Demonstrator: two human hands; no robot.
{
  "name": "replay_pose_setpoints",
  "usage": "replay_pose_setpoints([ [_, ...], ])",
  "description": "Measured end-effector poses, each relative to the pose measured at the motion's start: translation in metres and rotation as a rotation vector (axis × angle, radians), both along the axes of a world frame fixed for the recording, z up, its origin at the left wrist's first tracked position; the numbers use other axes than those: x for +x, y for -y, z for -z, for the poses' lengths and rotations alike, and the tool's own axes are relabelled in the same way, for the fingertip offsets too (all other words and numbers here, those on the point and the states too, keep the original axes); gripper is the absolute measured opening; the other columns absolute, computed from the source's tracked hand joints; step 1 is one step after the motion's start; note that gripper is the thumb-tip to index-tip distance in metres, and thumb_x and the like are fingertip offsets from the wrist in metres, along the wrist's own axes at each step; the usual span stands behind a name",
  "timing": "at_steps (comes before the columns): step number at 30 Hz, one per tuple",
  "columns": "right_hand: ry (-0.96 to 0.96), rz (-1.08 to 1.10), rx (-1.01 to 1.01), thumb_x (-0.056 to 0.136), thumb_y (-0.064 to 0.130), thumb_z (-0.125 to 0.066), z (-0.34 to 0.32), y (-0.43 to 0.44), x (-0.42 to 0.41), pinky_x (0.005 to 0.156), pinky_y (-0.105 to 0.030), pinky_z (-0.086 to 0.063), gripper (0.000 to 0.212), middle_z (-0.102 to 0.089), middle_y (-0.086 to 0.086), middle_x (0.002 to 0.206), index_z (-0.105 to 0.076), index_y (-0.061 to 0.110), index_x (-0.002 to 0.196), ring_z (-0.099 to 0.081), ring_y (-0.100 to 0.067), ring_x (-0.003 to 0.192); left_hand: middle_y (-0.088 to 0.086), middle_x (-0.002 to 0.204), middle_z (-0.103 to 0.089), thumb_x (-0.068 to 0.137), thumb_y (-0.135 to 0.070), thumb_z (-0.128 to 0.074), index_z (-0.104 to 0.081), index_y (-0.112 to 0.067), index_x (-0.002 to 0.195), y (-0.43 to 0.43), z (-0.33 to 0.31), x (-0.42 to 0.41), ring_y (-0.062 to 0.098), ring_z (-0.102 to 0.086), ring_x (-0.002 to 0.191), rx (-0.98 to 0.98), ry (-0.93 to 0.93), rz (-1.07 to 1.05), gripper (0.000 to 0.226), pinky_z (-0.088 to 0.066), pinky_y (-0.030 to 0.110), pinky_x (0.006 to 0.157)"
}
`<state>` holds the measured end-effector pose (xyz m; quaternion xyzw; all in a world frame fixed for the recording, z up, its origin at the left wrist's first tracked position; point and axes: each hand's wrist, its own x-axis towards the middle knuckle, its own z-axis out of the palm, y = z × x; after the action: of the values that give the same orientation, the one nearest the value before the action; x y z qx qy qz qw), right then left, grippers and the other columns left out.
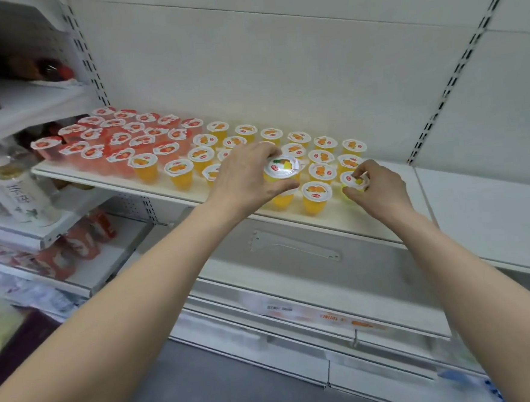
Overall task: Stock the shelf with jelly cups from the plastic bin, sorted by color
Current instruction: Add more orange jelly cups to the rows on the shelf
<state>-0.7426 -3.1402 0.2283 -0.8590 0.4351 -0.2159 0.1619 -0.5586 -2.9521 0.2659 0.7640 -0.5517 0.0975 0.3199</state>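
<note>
Left hand [246, 177] curls round a yellow cup [282, 168], right hand [378, 186] pinches second cup [351, 179] near shelf [99, 178] front edge; set both upright, beside orange cups [317, 194], not among them.

White back panel [279, 58], evenly lit. Left slotted upright [90, 65] at panel's left edge, right slotted upright [455, 74] at its right edge. Neighbouring rack [31, 101] left of panel, holding bottles [21, 192]. Grey floor [207, 387] below panel.

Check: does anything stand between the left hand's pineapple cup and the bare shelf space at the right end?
Yes: beyond the pineapple cup stand a front-row orange cup and the right hand, pinching a yellow cup.
</note>
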Motion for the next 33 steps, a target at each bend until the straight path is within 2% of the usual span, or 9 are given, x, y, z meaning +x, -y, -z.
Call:
replay_pose_setpoints([
  [5, 0.012, -0.038, -0.02, 0.084, 0.035, -0.07, 0.003, 0.01, 0.003, 0.075, -0.033, -0.035, 0.031, -0.063, -0.007, 0.108, -0.056, 0.019, 0.107, -0.057, -0.028, 0.097, -0.007, 0.11, -0.066, 0.07, -0.063, -0.072, -0.064, -0.02, 0.115, 0.006, 0.0, -0.01, 0.016, -0.056, 0.102, 0.015, 0.043, 0.013, 0.062, -0.037, 0.024, 0.083],
  [9, -0.035, -0.093, -0.058, 0.084, 0.034, -0.071, 0.008, 0.016, -0.004, 0.073, -0.031, -0.034, 0.033, -0.06, -0.008, 0.105, -0.056, 0.021, 0.109, -0.057, -0.028, 0.091, -0.009, 0.11, -0.065, 0.071, -0.066, -0.07, -0.063, -0.022, 0.114, 0.014, -0.005, -0.023, 0.017, -0.049, 0.102, 0.04, 0.12, 0.027, 0.062, -0.035, 0.026, 0.084],
  [16, -0.159, -0.253, -0.142, 0.086, 0.029, -0.071, -0.003, 0.032, -0.023, 0.094, -0.033, -0.036, 0.037, -0.054, -0.007, 0.123, -0.062, 0.026, 0.121, -0.047, -0.028, 0.114, -0.008, 0.11, -0.063, 0.069, -0.067, -0.068, -0.062, -0.023, 0.111, 0.043, -0.004, -0.058, 0.017, -0.045, 0.111, 0.068, 0.12, 0.119, 0.062, -0.035, 0.026, 0.089],
  [23, -0.191, -0.294, -0.194, 0.09, 0.017, -0.059, -0.006, 0.04, -0.044, 0.103, -0.036, -0.035, 0.055, -0.049, -0.006, 0.14, -0.045, 0.024, 0.142, -0.041, -0.027, 0.127, -0.005, 0.113, -0.062, 0.066, -0.07, -0.069, -0.063, -0.023, 0.114, 0.078, 0.021, -0.084, 0.018, -0.043, 0.116, 0.148, 0.137, 0.134, 0.067, -0.035, 0.028, 0.095],
  [28, -0.142, -0.272, -0.25, 0.09, 0.009, -0.051, -0.006, 0.049, -0.05, 0.101, -0.038, -0.037, 0.056, -0.05, -0.009, 0.139, -0.041, 0.019, 0.144, -0.043, -0.03, 0.124, -0.003, 0.113, -0.063, 0.066, -0.07, -0.068, -0.064, -0.021, 0.114, 0.093, 0.039, -0.091, 0.02, -0.041, 0.119, 0.184, 0.163, 0.083, 0.069, -0.039, 0.031, 0.097],
  [33, -0.145, -0.287, -0.355, 0.091, 0.014, -0.054, -0.007, 0.058, -0.053, 0.098, -0.04, -0.039, 0.05, -0.052, -0.009, 0.135, -0.045, 0.016, 0.141, -0.044, -0.032, 0.12, -0.002, 0.116, -0.061, 0.07, -0.072, -0.062, -0.062, -0.022, 0.118, 0.098, 0.049, -0.092, 0.021, -0.039, 0.122, 0.217, 0.186, 0.038, 0.069, -0.038, 0.034, 0.1],
])
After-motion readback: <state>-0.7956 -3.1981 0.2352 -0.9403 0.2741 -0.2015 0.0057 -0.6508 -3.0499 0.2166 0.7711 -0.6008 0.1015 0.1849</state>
